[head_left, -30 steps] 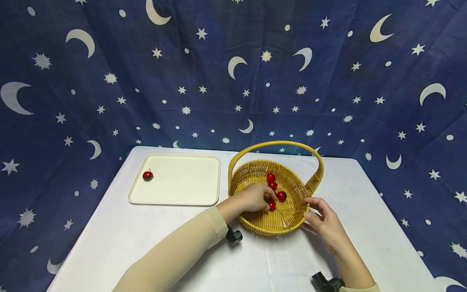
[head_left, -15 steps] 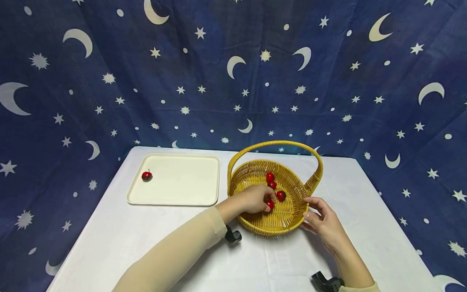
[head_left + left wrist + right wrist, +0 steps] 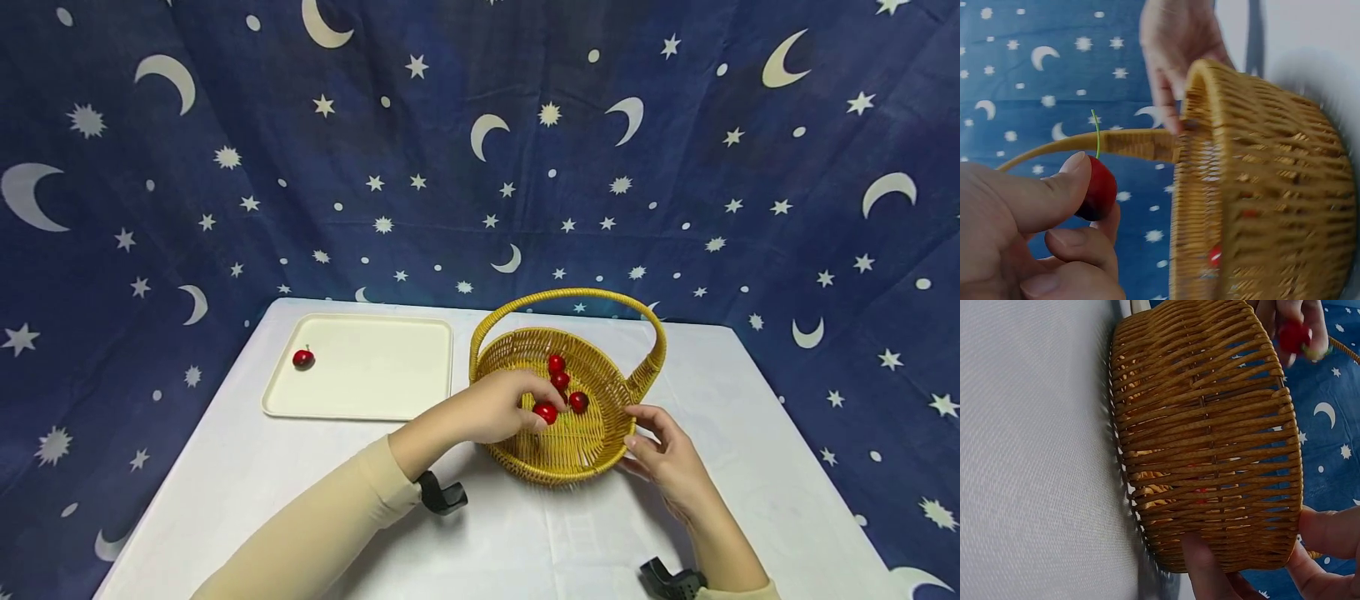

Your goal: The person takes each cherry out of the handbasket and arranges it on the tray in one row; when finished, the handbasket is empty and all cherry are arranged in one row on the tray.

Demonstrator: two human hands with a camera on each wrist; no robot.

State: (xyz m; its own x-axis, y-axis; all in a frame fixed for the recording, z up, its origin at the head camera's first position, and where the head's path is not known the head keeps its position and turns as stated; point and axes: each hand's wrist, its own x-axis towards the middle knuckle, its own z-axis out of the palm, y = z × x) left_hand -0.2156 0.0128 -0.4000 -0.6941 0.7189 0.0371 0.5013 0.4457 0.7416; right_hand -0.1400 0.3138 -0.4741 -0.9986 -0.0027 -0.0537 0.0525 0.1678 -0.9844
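Note:
My left hand [image 3: 497, 407] pinches a red cherry [image 3: 1099, 189] between thumb and fingers, its green stem pointing up in the left wrist view. That hand is over the near left part of a yellow wicker basket [image 3: 558, 454]. Several more cherries [image 3: 578, 402] lie inside on the basket's floor, toward the middle and back. At the basket's right side, my right hand [image 3: 675, 462] grips the rim with thumb and fingers. In the right wrist view one fingertip [image 3: 1196, 547] presses against the woven outer wall.
To the left is a cream rectangular tray [image 3: 375, 367] with one cherry [image 3: 303, 359] near its left end. The basket's tall arched handle [image 3: 573, 293] rises over it. Behind the white table [image 3: 525, 542] hangs a blue moon-and-star cloth [image 3: 450, 125].
The left hand has moved up and to the left, lifting the pinched cherry from the other cherries. The right hand stays on the basket rim.

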